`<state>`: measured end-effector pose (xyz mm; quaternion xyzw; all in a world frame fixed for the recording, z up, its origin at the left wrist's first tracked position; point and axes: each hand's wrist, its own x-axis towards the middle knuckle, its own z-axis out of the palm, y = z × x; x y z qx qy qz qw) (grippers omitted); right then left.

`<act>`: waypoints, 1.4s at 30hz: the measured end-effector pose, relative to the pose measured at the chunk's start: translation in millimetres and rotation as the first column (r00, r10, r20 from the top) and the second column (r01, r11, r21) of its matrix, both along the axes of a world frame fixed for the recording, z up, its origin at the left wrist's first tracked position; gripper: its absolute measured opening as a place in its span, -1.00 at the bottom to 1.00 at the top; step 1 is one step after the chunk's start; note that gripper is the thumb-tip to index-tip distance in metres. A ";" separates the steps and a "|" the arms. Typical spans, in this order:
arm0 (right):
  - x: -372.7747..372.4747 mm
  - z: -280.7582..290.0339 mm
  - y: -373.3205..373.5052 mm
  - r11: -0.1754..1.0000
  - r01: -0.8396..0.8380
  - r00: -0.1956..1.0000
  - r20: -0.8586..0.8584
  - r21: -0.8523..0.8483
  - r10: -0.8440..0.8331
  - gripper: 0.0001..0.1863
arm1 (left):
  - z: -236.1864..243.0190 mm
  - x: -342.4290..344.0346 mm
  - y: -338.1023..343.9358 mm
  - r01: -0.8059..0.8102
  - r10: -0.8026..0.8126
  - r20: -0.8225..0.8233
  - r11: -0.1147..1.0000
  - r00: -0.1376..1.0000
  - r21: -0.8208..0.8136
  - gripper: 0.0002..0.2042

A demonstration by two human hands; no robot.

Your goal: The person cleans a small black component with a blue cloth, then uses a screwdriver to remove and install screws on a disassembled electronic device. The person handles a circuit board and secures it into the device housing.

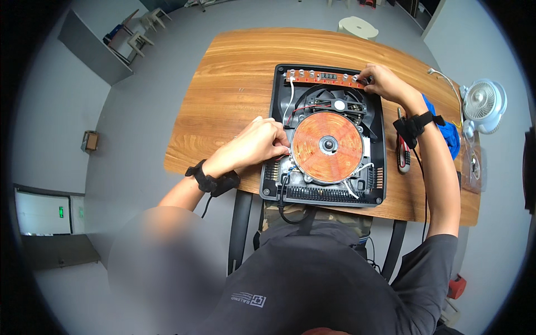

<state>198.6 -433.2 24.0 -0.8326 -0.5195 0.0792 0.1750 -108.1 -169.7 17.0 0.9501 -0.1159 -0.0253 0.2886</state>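
An opened induction cooker lies in its black housing [379, 187] on the wooden table. Its round copper coil [312, 159] sits in the middle, and behind it are a black fan [321, 100] and an orange control board [317, 78] with a small display. My left hand [262, 139] is closed at the coil's left edge, with thumb and fingertips pinched down beside red wires; what they hold is hidden. At the far right, my right hand [388, 84] has its fingers closed at the right end of the control board, covering whatever lies under them.
Right of the housing lies a red-and-grey hand tool [403, 155], near a blue cloth [448, 139]. A small white fan [483, 106] and a clear plastic bag [473, 167] are at the right edge. A black power cord [283, 209] hangs over the near edge.
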 end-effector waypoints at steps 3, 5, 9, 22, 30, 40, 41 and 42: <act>-1.3 1.5 0.0 0.999 0.028 0.999 -0.015 -0.024 -0.029 -0.62 | -0.3 0.2 -0.2 0.008 -0.008 -0.006 0.999 1.000 -0.042 -0.86; 0.8 0.7 -0.1 0.999 0.020 1.000 -0.001 -0.025 -0.020 -0.61 | -3.8 1.0 0.9 0.020 -0.019 0.016 0.999 1.000 -0.042 -0.86; -2.2 2.9 0.7 0.998 0.037 0.999 -0.005 -0.053 -0.037 -0.61 | -3.5 0.2 -1.5 -0.009 0.008 0.018 1.000 1.000 0.029 -0.85; -5.0 5.9 2.9 0.992 0.083 0.996 -0.027 -0.099 -0.086 -0.59 | -10.0 0.4 -3.8 -0.042 0.042 0.005 0.999 0.999 0.032 -0.85; -6.8 5.6 2.7 0.997 0.065 0.997 -0.031 -0.042 -0.066 -0.60 | -8.5 4.6 -0.9 -0.048 0.046 -0.052 0.998 0.998 -0.043 -0.84; -3.2 0.1 0.5 0.998 0.055 0.996 -0.064 -0.014 -0.056 -0.63 | -8.2 0.7 -6.8 -0.084 0.083 -0.030 0.996 0.996 -0.007 -0.87; -1.6 -0.9 -0.1 0.998 0.061 0.995 -0.082 -0.012 -0.061 -0.63 | -7.4 -1.1 -7.9 -0.083 0.083 -0.011 0.997 0.996 0.006 -0.88; -0.3 -2.4 -0.5 0.998 0.066 0.993 -0.099 -0.009 -0.067 -0.63 | -7.0 -2.3 -8.3 -0.081 0.081 -0.003 0.997 0.997 0.001 -0.85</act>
